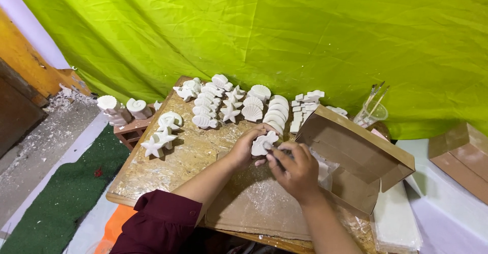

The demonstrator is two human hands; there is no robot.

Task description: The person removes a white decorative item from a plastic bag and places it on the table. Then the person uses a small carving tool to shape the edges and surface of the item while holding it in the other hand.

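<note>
Over the middle of the board (152, 175), just in front of the person's chest, both hands meet on one white cast (265, 143), a flat sea-creature shape, perhaps a turtle. The left hand (247, 144) is closed round it from the left, thumb on the near side and fingers curled behind, so the piece stands nearly upright with its flat face turned to the right. The right hand (296, 168) comes in from the right and slightly nearer the body, fingers bunched as if pinching a small tool (269, 148) against the lower edge of the cast; the tool is mostly hidden, so I cannot tell what it is.

The cast's long axis runs from lower left to upper right, tilted away from the person. The left hand carries it; the right only touches its edge.

Behind the hands, rows of white shells (252, 112) and starfish (230, 112) stand along the far side of the board. An open cardboard box (356, 152) lies just right of the right hand, and a clear cup of brushes (371, 112) stands beyond it.
</note>
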